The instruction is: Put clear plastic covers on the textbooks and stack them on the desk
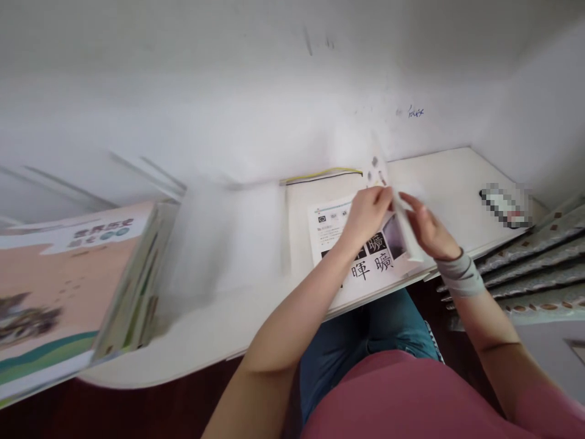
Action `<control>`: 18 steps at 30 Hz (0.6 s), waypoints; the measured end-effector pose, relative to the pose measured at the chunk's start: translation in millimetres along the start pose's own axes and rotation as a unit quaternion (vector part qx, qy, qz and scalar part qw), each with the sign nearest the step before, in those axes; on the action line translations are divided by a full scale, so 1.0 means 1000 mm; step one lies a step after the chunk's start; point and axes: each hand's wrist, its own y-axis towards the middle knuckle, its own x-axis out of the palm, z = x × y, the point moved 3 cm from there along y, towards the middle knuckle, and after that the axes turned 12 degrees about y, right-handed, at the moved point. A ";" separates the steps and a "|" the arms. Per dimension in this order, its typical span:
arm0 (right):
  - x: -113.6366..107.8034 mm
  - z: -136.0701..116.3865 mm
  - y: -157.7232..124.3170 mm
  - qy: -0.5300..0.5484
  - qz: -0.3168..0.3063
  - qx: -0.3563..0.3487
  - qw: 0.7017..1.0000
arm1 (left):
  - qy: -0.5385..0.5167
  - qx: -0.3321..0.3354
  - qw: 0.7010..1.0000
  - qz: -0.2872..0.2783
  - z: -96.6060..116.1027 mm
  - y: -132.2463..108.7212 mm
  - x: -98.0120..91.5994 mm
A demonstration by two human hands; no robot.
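My left hand (365,214) and my right hand (427,225) hold a white paper sheet (397,207) up between them, just above the desk. The sheet is folded or rolled along one edge and is blurred, with small grey marks near its top. Both hands pinch it with their fingertips. Under my hands lies a printed page with large black Chinese characters (365,268), partly hidden by my hands and forearm. A grey band (460,275) wraps my right wrist.
A white desk (439,183) stands against a white wall. A thick stack of books (68,286) lies at the left, a pixelated phone-like object (505,204) at the right, and a yellow and black cable (320,175) at the back. Patterned stacked sheets (530,262) sit past the right edge.
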 end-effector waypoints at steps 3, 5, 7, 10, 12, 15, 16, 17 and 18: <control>-0.047 0.014 -0.003 0.104 0.078 0.103 0.986 | 0.042 0.077 0.986 -0.138 0.024 0.003 0.040; -0.077 0.038 -0.012 0.145 0.073 0.193 0.968 | 0.055 0.108 0.970 -0.213 0.026 -0.006 0.056; -0.103 0.066 -0.023 0.148 0.068 0.238 0.957 | 0.046 0.123 0.959 -0.250 0.019 -0.019 0.056; -0.135 0.103 -0.036 0.114 0.105 0.278 0.948 | 0.062 0.105 0.975 -0.186 -0.009 -0.034 0.031; -0.150 0.116 -0.040 0.074 0.123 0.269 0.952 | 0.105 0.054 0.991 -0.057 -0.041 -0.041 0.007; -0.165 0.118 -0.038 -0.082 0.110 0.234 0.963 | 0.122 -0.081 0.981 0.129 -0.095 -0.057 -0.022; -0.167 0.115 -0.037 -0.161 0.102 0.222 0.956 | 0.084 -0.135 0.975 0.153 -0.111 -0.063 -0.026; -0.169 0.111 -0.036 -0.246 0.097 0.208 0.942 | 0.023 -0.186 0.969 0.159 -0.125 -0.069 -0.027; -0.167 0.107 -0.034 -0.326 0.094 0.188 0.922 | -0.053 -0.231 0.960 0.150 -0.135 -0.074 -0.025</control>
